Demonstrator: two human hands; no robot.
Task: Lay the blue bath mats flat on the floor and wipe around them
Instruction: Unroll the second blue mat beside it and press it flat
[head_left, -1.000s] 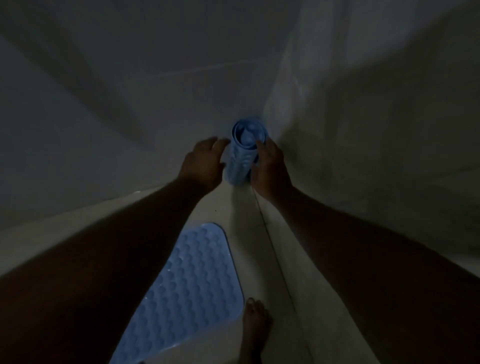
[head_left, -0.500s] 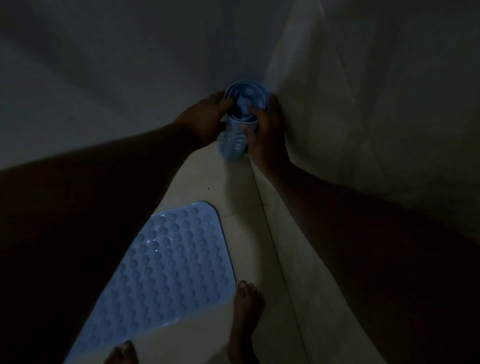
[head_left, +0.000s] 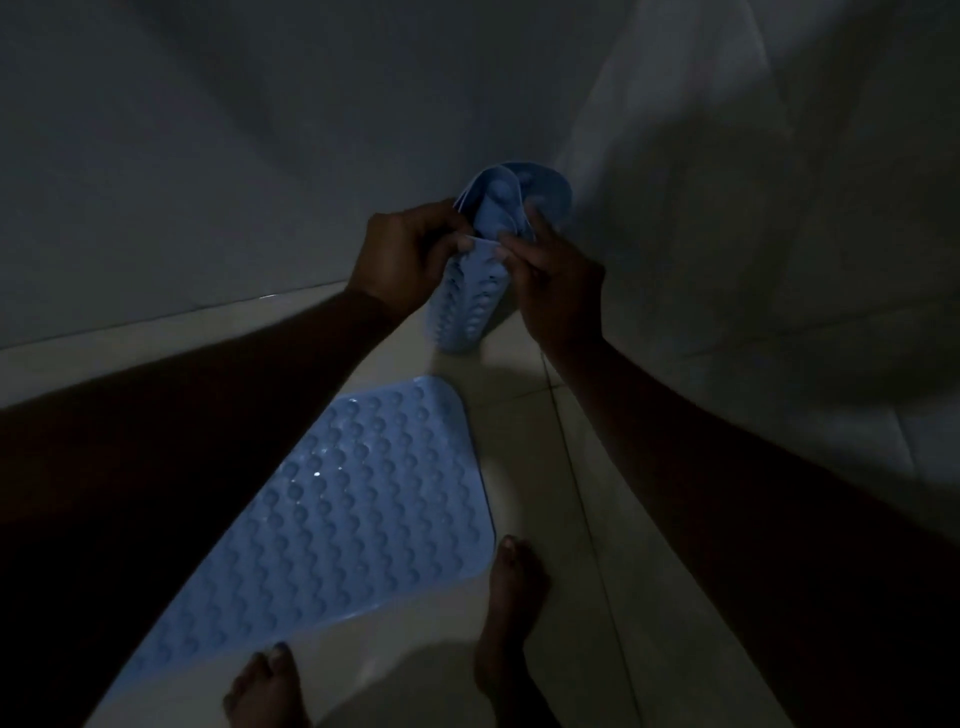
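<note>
gripping a rolled, bumpy blue mat (head_left: 470, 296), both hands' fingers (head_left: 511, 253) seemingly pinch its loose edge.

Pale tiled floor (head_left: 524, 436) under flat blue mat (head_left: 353, 519), bare feet (head_left: 511, 587).

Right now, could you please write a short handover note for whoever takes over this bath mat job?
Left hand and right hand: both grip the rolled blue mat, upright near the wall corner, its outer edge pinched at the top.
Flat blue mat: lying on the floor by the bare feet.
Done: one mat laid.
Left: unroll and lay the second mat, then wipe around both. No cloth in view.
</note>
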